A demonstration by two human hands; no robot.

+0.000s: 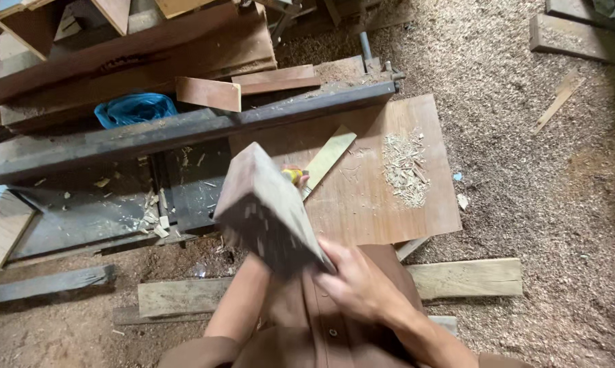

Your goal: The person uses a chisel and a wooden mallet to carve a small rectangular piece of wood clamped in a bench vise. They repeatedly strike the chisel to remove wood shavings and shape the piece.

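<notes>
The right hand [362, 286] grips the near corner of a dark wood block [266, 211] and holds it raised above the plywood sheet [416, 211]. The left hand is hidden behind the block, so its grip cannot be told. A flat stick [329, 158] and shavings [404, 167] lie on the sheet.

You wear a brown button-front shirt [321, 327] with dark round buttons; both forearms are bare of sleeves.
</notes>
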